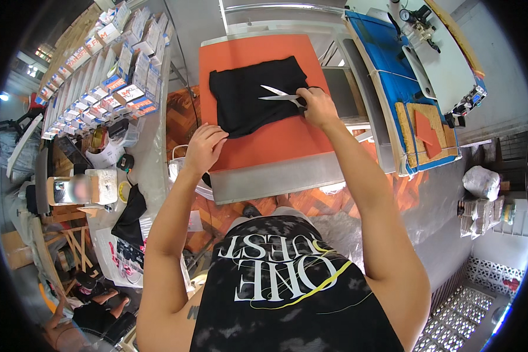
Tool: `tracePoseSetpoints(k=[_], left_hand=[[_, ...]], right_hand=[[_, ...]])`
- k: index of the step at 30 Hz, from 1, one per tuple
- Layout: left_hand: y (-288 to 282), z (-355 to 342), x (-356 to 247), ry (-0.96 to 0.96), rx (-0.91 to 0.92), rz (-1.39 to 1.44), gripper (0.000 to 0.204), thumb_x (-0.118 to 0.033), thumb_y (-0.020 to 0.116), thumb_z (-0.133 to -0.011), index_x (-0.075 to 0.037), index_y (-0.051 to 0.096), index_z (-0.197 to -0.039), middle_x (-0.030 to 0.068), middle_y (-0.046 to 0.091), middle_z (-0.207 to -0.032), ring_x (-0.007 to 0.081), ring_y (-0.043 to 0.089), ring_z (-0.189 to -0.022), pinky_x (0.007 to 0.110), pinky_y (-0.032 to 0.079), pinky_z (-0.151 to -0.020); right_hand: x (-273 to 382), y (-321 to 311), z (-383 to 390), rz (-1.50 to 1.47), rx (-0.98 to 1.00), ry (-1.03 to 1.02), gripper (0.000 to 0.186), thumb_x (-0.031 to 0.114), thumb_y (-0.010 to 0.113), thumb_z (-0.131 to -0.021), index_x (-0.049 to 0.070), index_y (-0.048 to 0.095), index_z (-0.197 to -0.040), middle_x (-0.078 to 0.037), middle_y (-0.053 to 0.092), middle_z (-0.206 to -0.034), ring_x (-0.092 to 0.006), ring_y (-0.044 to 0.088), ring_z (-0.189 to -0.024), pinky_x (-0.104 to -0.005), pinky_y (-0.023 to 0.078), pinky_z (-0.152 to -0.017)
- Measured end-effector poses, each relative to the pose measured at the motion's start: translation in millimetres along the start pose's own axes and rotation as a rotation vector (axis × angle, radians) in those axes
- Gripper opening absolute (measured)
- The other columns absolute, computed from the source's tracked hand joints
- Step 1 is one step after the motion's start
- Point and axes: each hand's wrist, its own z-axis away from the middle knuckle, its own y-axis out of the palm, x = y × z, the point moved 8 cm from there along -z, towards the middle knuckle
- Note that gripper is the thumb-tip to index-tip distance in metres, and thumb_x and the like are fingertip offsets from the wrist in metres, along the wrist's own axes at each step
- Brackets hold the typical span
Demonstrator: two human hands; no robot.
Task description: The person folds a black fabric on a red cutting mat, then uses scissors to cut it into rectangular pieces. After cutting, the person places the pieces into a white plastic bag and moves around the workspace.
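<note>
A piece of folded black fabric [243, 102] lies spread on an orange pad [264, 47]. My right hand [319, 108] grips a pair of scissors [278, 97] by the handles over the fabric's right part. The silver blades are parted and point left; whether they touch the fabric is not clear. At the near left corner of the fabric is my left hand [204, 145], its fingers closed together on the edge. The fingertips are partly hidden from view.
A grey metal ledge [276, 176] borders the pad's near side. To the left, a long table [149, 152] carries many stacked small boxes [108, 76] and loose tools. A blue-framed board [387, 76] stands at right. Another person [94, 311] sits low at far left.
</note>
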Motion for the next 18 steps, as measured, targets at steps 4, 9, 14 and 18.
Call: tracePoseSetpoints(k=[4, 9, 14, 18], left_hand=[[-3, -5, 3, -0.051, 0.003, 0.029, 0.015, -0.002, 0.073, -0.082, -0.003, 0.072, -0.097, 0.0125, 0.070, -0.100, 0.0330, 0.066, -0.101, 0.047, 0.049, -0.101], [-12, -7, -12, 0.010, -0.015, -0.007, 0.015, -0.002, 0.074, -0.080, -0.004, 0.072, -0.095, 0.0101, 0.070, -0.099, 0.0309, 0.066, -0.101, 0.047, 0.049, -0.100], [-11, 11, -28, 0.082, 0.002, -0.058, 0.017, -0.002, 0.076, -0.077, -0.006, 0.072, -0.093, 0.0051, 0.068, -0.097, 0.0272, 0.065, -0.099, 0.047, 0.049, -0.100], [-3, 35, -36, 0.060, 0.074, -0.102, 0.017, -0.002, 0.075, -0.077, -0.007, 0.071, -0.093, 0.0049, 0.068, -0.097, 0.0271, 0.064, -0.101, 0.049, 0.047, -0.102]], right_hand=[[-8, -12, 11, -0.037, 0.016, -0.052, 0.040, 0.001, 0.072, -0.075, 0.016, 0.062, -0.110, -0.009, 0.067, -0.095, -0.0331, 0.067, -0.092, -0.0454, 0.054, -0.080], [7, -63, 48, -0.124, -0.271, -0.290, 0.037, -0.004, 0.073, -0.071, 0.009, 0.067, -0.105, -0.005, 0.068, -0.080, -0.0281, 0.067, -0.079, -0.0422, 0.053, -0.084], [11, -64, 104, -0.146, -0.217, -0.256, 0.040, -0.006, 0.074, -0.067, 0.008, 0.067, -0.103, -0.004, 0.065, -0.078, -0.0261, 0.066, -0.078, -0.0429, 0.051, -0.082], [15, -57, 135, -0.147, -0.205, -0.200, 0.042, -0.008, 0.073, -0.065, 0.008, 0.067, -0.104, -0.004, 0.064, -0.077, -0.0253, 0.065, -0.077, -0.0410, 0.048, -0.076]])
